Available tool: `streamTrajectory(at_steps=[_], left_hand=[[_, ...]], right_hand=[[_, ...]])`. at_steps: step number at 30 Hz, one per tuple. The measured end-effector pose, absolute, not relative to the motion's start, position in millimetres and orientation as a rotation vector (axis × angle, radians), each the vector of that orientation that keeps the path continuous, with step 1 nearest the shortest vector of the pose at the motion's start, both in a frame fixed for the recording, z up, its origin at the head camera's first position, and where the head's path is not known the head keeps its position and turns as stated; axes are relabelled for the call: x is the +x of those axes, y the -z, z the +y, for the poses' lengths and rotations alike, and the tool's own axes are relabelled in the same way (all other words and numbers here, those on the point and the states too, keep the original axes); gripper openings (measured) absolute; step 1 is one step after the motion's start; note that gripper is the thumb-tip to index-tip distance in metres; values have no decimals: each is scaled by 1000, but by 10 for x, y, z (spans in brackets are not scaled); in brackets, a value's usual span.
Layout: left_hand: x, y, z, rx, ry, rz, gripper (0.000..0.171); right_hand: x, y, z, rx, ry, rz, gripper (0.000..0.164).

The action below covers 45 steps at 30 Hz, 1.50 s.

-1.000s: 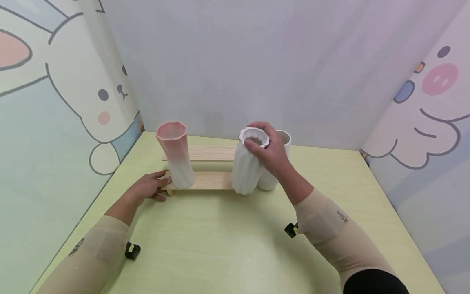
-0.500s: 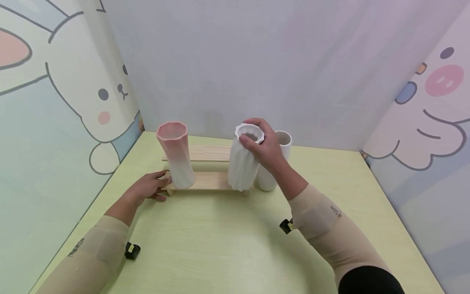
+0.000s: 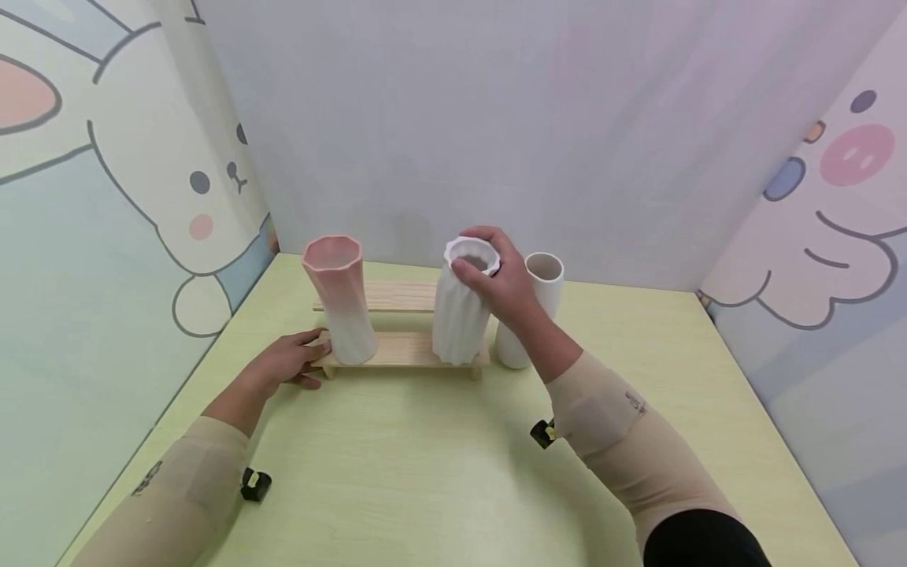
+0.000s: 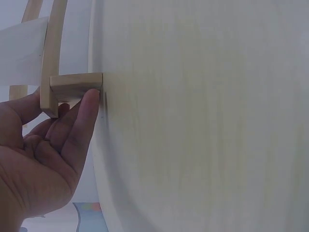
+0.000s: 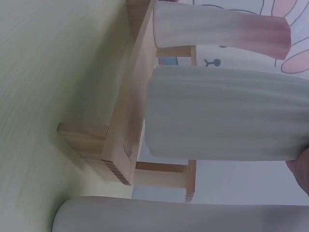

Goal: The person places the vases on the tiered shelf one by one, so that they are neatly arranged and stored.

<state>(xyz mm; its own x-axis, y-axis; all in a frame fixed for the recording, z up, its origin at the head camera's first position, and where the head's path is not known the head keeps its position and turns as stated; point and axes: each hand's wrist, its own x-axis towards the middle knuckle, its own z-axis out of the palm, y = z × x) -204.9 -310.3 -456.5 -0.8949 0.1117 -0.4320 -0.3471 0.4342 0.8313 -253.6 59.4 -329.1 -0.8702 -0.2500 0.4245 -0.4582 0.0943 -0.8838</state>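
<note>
My right hand (image 3: 506, 276) grips a white fluted vase (image 3: 459, 319) by its rim, thumb on the near side. The vase stands nearly upright over the right part of the lower board of a two-tier wooden rack (image 3: 404, 348). In the right wrist view its base (image 5: 153, 113) lies at the board's surface; whether it touches, I cannot tell. My left hand (image 3: 286, 362) pinches the left end of that lower board, with fingers beneath it at the rack's leg (image 4: 77, 84). A pink-to-white vase (image 3: 343, 307) stands on the board's left part.
A smooth white cylindrical vase (image 3: 544, 295) stands on the table just right of the rack, partly behind my right wrist. The pale yellow table (image 3: 397, 472) stretches out in front. A grey backdrop (image 3: 425, 142) rises behind, with cartoon-printed panels on both sides.
My right hand has carried the white fluted vase leftward, from the right end of the rack to over its lower board. The left hand has stayed still.
</note>
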Motion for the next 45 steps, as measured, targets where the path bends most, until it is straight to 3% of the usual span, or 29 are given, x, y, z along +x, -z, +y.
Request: streamTrajectory(at_steps=[29, 45], left_hand=[[-2038, 4552, -3087, -198, -1462, 2265, 82], [-2031, 4550, -3100, -202, -1472, 2251, 83]], right_hand=[[-2605, 3453, 472, 786, -1935, -2191, 49], [-2571, 3428, 467, 814, -1938, -2264, 54]])
